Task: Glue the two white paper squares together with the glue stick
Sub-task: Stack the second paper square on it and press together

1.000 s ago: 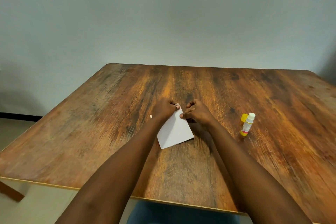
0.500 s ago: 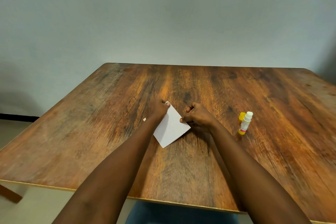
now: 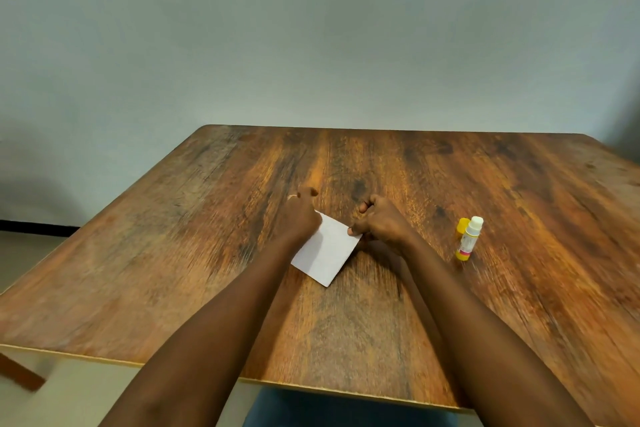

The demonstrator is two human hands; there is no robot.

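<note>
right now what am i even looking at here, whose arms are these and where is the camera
This is one picture from a camera worn on a person's head, looking forward and down, so the two bare arms reaching in from the bottom are that person's own. There is no machine.

They work at a wooden table in front of a plain wall. The left hand and the right hand are both at a white paper that lies on the table; the right thumb and finger pinch its right corner. Whether it is one sheet or two stacked cannot be told.

To the right, untouched, lies a glue stick with its yellow cap off beside it.
</note>
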